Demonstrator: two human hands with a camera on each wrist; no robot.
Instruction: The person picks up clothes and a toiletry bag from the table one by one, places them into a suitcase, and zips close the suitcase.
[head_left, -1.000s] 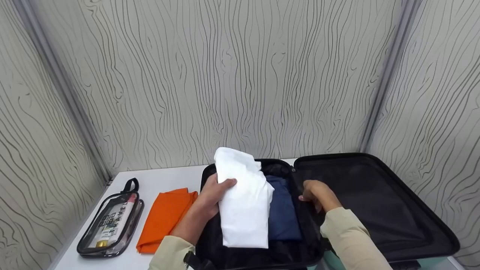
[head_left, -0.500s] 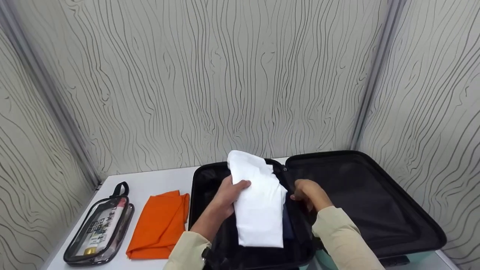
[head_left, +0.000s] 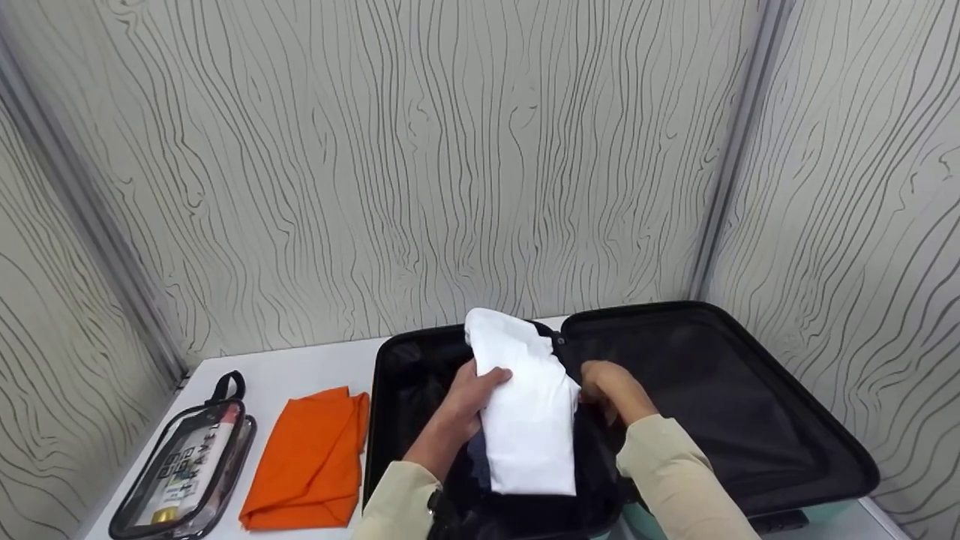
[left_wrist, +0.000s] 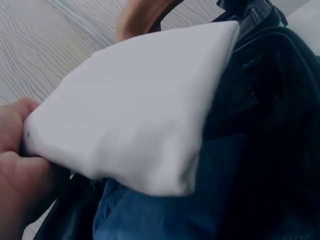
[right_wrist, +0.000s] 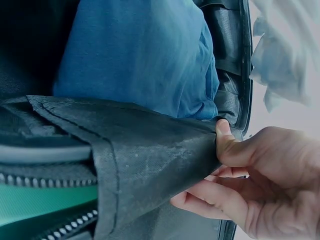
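Observation:
My left hand point(head_left: 469, 397) grips the left edge of a folded white shirt point(head_left: 529, 420), thumb on top. The shirt is held over the main half of a black-lined suitcase point(head_left: 377, 405), which lies open. Beneath it, a folded blue garment point(right_wrist: 135, 55) lies in the suitcase, mostly hidden in the head view. At the hinge side, my right hand point(right_wrist: 265, 180) pinches a black fabric flap point(right_wrist: 155, 150) between thumb and fingers, beside the blue garment. The left wrist view shows the shirt point(left_wrist: 130, 100) tilted above the blue garment point(left_wrist: 160, 215).
The suitcase's other half point(head_left: 720, 405) lies open to the right, with some green outer shell showing below. On the white table point(head_left: 300, 367), a folded orange cloth point(head_left: 307, 457) lies left of the suitcase. Farther left is a clear toiletry bag point(head_left: 184, 472) holding tubes.
My left hand has carried the white shirt rightward over the blue garment, covering most of it in the head view. My right hand stays at the hinge. The head view has shifted slightly.

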